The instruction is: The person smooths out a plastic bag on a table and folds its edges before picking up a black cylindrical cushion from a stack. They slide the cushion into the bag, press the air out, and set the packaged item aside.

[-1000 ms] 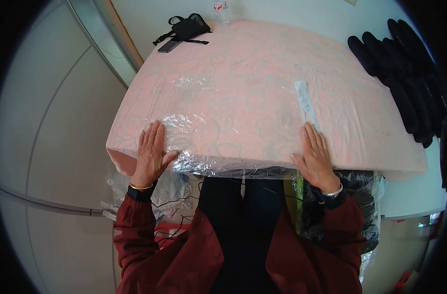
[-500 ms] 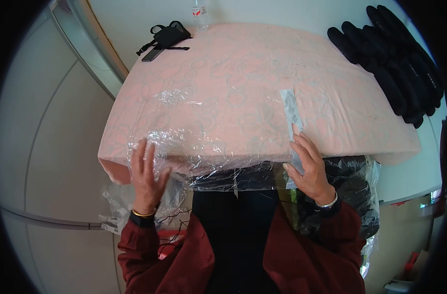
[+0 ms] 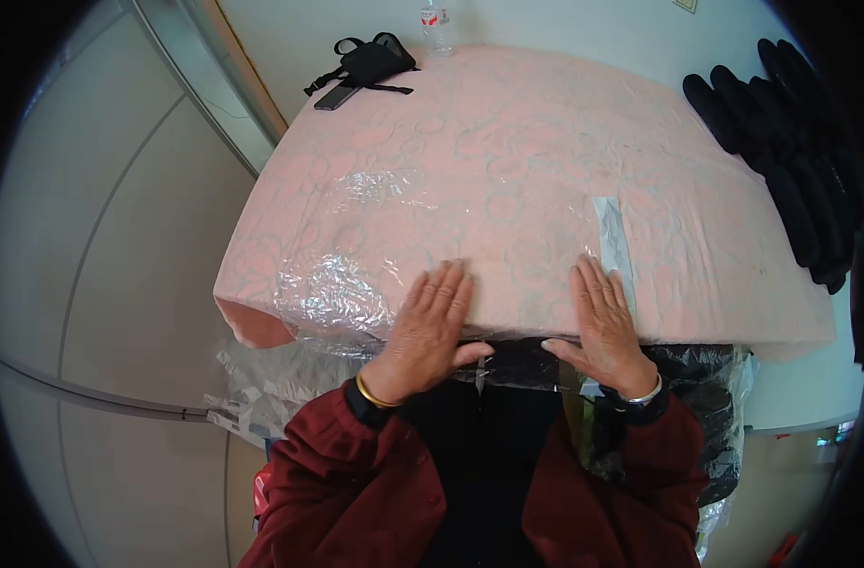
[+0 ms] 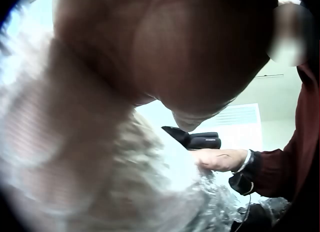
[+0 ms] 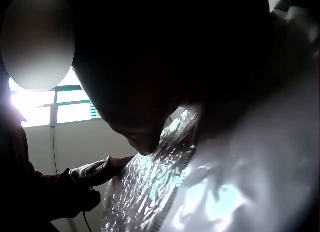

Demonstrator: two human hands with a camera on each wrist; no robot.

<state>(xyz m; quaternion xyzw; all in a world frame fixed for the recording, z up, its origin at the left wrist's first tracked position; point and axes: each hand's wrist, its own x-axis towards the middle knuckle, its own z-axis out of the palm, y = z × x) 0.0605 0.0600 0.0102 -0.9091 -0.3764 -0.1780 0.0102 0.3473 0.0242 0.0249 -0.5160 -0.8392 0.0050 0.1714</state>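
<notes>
A thin clear plastic bag (image 3: pixel 335 284) lies spread over the pink patterned cloth (image 3: pixel 527 123) and hangs past the table's front edge. Near the middle of that edge my left hand (image 3: pixel 424 331) rests on the plastic, fingers straight and thumb pointing right. To its right, my right hand (image 3: pixel 606 327) also lies with straight fingers on the plastic, thumb spread toward the left one. A pale strip (image 3: pixel 611 232) on the plastic runs just beyond the right fingertips. Up close, the right wrist view shows the wrinkled, shiny film (image 5: pixel 150 187) below that hand.
At the back left are a black strapped pouch (image 3: pixel 375 64), a phone (image 3: pixel 335 96) and a clear bottle (image 3: pixel 437 30). Black padded pieces (image 3: pixel 801 189) lie along the right side. More plastic (image 3: pixel 271 383) hangs below the table at left, and plastic-wrapped dark items (image 3: pixel 711 407) sit at right.
Both hands lifted off the plastic and came down again. My left hand has moved right, from the table's left part to its middle; the right hand is near its earlier place.
</notes>
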